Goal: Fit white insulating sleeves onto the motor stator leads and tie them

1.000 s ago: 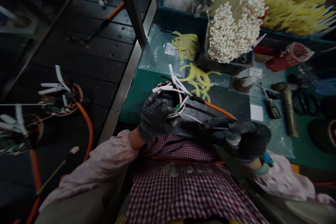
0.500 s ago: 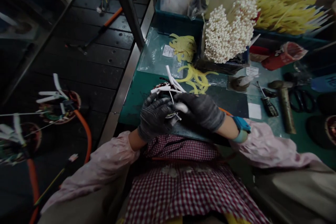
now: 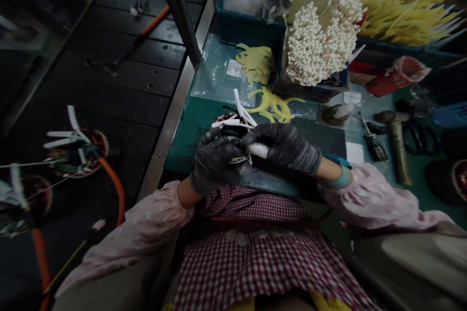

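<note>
On the bench in front of me is a wound motor stator (image 3: 223, 118), with white insulating sleeves (image 3: 239, 103) sticking up from its far side. My gloved hands cover most of it. My left hand (image 3: 216, 159) curls over its near left side, fingers bent against the windings. From the right, my right hand (image 3: 286, 148) reaches in, its fingers pinched together at the stator's near edge. A smooth white rounded piece (image 3: 259, 149) shows at that hand's thumb; whether it is held or covers the thumb I cannot tell. Thin pale strands (image 3: 250, 158) show just below the fingertips.
Yellow strips (image 3: 275, 107) lie beyond the stator. Behind them stands a box of white-tipped sticks or tubes (image 3: 310, 48). A screwdriver (image 3: 374, 143), a hammer (image 3: 397, 146) and scissors (image 3: 419, 138) lie on the right. Two more stators with orange cables (image 3: 116, 180) are at left.
My right hand has turned slightly and its fingers have drawn together near the left fingertips. The white piece has shifted a little to the right. My left hand stays on the stator.
</note>
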The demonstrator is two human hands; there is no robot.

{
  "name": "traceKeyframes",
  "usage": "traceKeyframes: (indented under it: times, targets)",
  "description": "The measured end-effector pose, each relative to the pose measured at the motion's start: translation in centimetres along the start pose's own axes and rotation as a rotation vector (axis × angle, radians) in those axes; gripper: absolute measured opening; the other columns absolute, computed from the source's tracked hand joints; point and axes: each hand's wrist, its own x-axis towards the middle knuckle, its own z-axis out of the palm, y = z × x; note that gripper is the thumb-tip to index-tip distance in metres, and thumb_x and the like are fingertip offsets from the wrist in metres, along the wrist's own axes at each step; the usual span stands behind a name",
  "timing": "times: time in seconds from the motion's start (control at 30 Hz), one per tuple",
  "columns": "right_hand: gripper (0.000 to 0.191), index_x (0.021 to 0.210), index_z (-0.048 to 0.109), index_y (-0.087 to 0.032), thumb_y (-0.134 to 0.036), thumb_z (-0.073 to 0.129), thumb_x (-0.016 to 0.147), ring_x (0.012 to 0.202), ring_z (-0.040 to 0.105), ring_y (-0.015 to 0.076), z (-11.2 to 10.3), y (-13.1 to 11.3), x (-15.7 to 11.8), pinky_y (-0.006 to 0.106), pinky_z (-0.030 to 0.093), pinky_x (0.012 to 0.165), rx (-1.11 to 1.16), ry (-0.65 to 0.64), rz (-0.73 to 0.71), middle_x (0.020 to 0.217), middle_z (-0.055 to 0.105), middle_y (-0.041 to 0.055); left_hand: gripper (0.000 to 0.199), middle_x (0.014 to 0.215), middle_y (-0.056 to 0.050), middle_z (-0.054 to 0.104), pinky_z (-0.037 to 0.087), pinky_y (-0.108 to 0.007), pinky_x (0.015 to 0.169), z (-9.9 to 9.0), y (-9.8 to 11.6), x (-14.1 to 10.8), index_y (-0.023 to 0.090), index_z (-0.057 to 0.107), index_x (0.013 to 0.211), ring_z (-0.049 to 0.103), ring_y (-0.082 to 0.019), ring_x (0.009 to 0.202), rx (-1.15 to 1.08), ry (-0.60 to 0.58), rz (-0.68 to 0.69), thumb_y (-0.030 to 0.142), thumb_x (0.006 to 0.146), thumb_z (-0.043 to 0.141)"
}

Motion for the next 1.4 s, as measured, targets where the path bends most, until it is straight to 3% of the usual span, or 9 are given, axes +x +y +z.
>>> traceKeyframes:
  times: [0.2, 0.37, 0.43, 0.63, 0.93, 1.03, 1.13, 1.27, 1.4]
  targets:
    - [0.016, 0.114, 0.084, -0.021, -0.032, 0.077, 0.105, 0.095, 0.083, 0.02, 0.1, 0.9, 0.0, 0.036, 0.069, 0.092, -0.058, 0.026, -0.042, 0.11, 0.089, 0.0069, 0.016, 0.111, 0.001, 0.088, 0.06, -0.051, 0.127, 0.2, -0.2, 0.0, 0.03, 0.073, 0.098, 0.084, -0.023, 0.109, 0.018, 0.004, 0.024, 0.045, 0.105, 0.07]
    - [0.015, 0.113, 0.085, -0.023, -0.031, 0.073, 0.111, 0.095, 0.083, 0.0169, -0.4, 2.0, -1.0, 0.029, 0.068, 0.087, -0.196, -0.129, -0.337, 0.108, 0.088, 0.0064, 0.013, 0.109, 0.004, 0.089, 0.058, -0.051, 0.127, 0.4, 0.0, 0.0, 0.03, 0.075, 0.104, 0.086, -0.021, 0.106, -0.065, 0.082, 0.025, 0.041, 0.107, 0.069]
    - [0.018, 0.113, 0.085, -0.024, -0.031, 0.069, 0.114, 0.1, 0.082, 0.0174, -0.4, 2.2, -1.5, 0.031, 0.068, 0.09, -0.222, -0.098, -0.392, 0.111, 0.087, 0.0074, 0.011, 0.108, 0.004, 0.089, 0.059, -0.051, 0.127, 0.4, 0.0, 0.0, 0.03, 0.076, 0.105, 0.086, -0.02, 0.104, -0.088, 0.096, 0.035, 0.04, 0.108, 0.07]
    - [0.019, 0.113, 0.084, -0.021, -0.035, 0.07, 0.11, 0.092, 0.08, 0.0182, -0.1, 0.7, -0.9, 0.032, 0.066, 0.09, -0.124, 0.054, -0.065, 0.104, 0.087, 0.0057, 0.022, 0.104, 0.003, 0.089, 0.059, -0.054, 0.127, 0.7, -0.6, -0.2, 0.029, 0.074, 0.088, 0.086, -0.023, 0.106, -0.025, -0.002, 0.006, 0.043, 0.103, 0.082]
    - [0.018, 0.113, 0.086, -0.02, -0.033, 0.074, 0.108, 0.094, 0.082, 0.0202, 0.7, 0.7, -1.0, 0.034, 0.066, 0.091, -0.156, 0.114, -0.032, 0.105, 0.088, 0.0063, 0.02, 0.103, 0.002, 0.087, 0.055, -0.051, 0.129, 1.0, -0.9, -0.5, 0.03, 0.076, 0.093, 0.083, -0.023, 0.107, -0.043, 0.022, 0.032, 0.046, 0.104, 0.08]
    - [0.016, 0.116, 0.084, -0.02, -0.03, 0.073, 0.11, 0.094, 0.081, 0.0177, 0.8, 1.2, -1.1, 0.03, 0.066, 0.09, -0.173, 0.105, -0.125, 0.106, 0.087, 0.0054, 0.016, 0.106, 0.002, 0.088, 0.054, -0.051, 0.129, 0.9, -0.8, -0.4, 0.029, 0.076, 0.098, 0.083, -0.022, 0.106, -0.06, 0.051, 0.053, 0.043, 0.106, 0.078]
    - [0.017, 0.118, 0.083, -0.021, -0.03, 0.068, 0.115, 0.099, 0.081, 0.0178, 0.9, 2.3, -1.4, 0.031, 0.067, 0.092, -0.254, 0.004, -0.319, 0.112, 0.086, 0.0071, 0.014, 0.11, 0.002, 0.088, 0.053, -0.052, 0.13, 0.6, -0.7, -0.2, 0.029, 0.077, 0.106, 0.084, -0.022, 0.106, -0.068, 0.025, 0.034, 0.043, 0.107, 0.075]
    - [0.019, 0.128, 0.081, -0.023, -0.031, 0.067, 0.117, 0.105, 0.08, 0.0198, 0.6, 4.1, -2.3, 0.039, 0.07, 0.099, -0.378, -0.109, -0.398, 0.117, 0.085, 0.0075, 0.013, 0.109, 0.003, 0.088, 0.054, -0.052, 0.129, 0.1, -0.7, -0.2, 0.03, 0.076, 0.111, 0.085, -0.022, 0.102, -0.107, -0.011, 0.032, 0.042, 0.106, 0.072]
    - [0.025, 0.126, 0.082, -0.027, -0.022, 0.058, 0.119, 0.118, 0.08, 0.0214, 0.5, 3.9, -3.6, 0.047, 0.069, 0.11, -0.557, -0.121, -0.668, 0.118, 0.085, 0.0061, 0.011, 0.104, 0.001, 0.088, 0.055, -0.054, 0.13, -0.2, -0.5, -0.1, 0.027, 0.075, 0.104, 0.084, -0.023, 0.101, -0.084, -0.031, 0.024, 0.037, 0.106, 0.07]
